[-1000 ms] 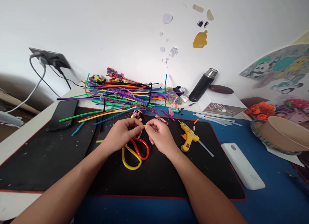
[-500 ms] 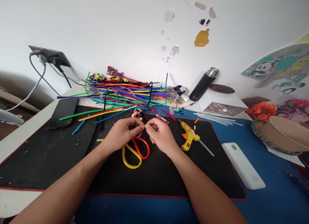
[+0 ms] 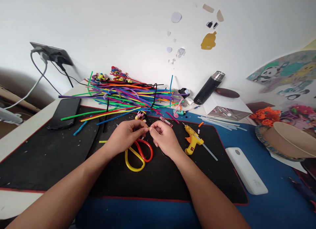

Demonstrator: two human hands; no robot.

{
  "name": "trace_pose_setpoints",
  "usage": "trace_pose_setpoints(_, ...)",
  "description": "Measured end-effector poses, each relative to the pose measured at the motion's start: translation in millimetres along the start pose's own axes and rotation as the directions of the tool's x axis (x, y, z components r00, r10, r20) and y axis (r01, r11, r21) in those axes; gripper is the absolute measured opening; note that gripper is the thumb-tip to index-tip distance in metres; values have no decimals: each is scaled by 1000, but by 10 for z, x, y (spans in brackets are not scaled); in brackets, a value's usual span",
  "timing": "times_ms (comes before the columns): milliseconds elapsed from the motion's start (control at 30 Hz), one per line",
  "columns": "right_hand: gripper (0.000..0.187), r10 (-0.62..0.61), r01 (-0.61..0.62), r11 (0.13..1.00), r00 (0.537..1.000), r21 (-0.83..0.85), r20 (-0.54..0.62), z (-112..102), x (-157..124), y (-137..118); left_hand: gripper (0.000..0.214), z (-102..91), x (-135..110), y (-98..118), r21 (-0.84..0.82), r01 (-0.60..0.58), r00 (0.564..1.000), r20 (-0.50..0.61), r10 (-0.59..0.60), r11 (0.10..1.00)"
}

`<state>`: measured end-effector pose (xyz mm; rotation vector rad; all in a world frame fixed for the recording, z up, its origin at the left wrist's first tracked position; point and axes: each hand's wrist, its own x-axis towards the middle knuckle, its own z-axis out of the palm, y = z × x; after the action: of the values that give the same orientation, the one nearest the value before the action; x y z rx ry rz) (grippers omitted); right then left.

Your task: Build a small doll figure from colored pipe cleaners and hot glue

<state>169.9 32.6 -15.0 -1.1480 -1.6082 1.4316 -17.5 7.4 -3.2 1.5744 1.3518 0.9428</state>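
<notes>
Over the middle of the black mat, my left hand (image 3: 127,134) and my right hand (image 3: 164,136) meet fingertip to fingertip. Both are closed in a pinch on a tiny yellow piece (image 3: 148,128), mostly covered by the fingers; it looks like a bit of pipe cleaner. Below them lie scissors with one yellow and one red handle (image 3: 148,153), their blades partly hidden under my left hand. Just beyond my fingers is a small multicoloured figure (image 3: 141,116). A short yellow strip (image 3: 102,141) rests beside my left wrist.
A heap of colourful pipe cleaners (image 3: 128,94) spreads along the wall. On the right are a yellow glue gun (image 3: 194,140), glue sticks (image 3: 222,123), a white power bank (image 3: 247,171) and a black flask (image 3: 209,87). A phone (image 3: 64,113) lies on the left.
My hands keep the same pinch at nearly the same spot. The camera view has shifted slightly; nothing else visibly moved.
</notes>
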Motion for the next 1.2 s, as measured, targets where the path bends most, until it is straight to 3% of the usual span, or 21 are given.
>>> trace_pose_setpoints(200,10,0,0,1000,1000,6,3,11,6,-3,32,-6,-8,6,51,-27,1000,-13,28,998)
trace_pose_setpoints(633,15,-15,15,1000,1000,0,-22,19,0,-4,50,-31,40,-1,-203,119,990,105,-99,972)
trace_pose_setpoints(967,12,-22,20,996,999,-84,-23,50,-18,37,31,-23,31,-21,-104,58,998,41,-54,993)
trace_pose_setpoints(1200,21,18,-21,996,999,92,28,45,0,0,40,-21,32,4,-132,69,998,16,-68,989)
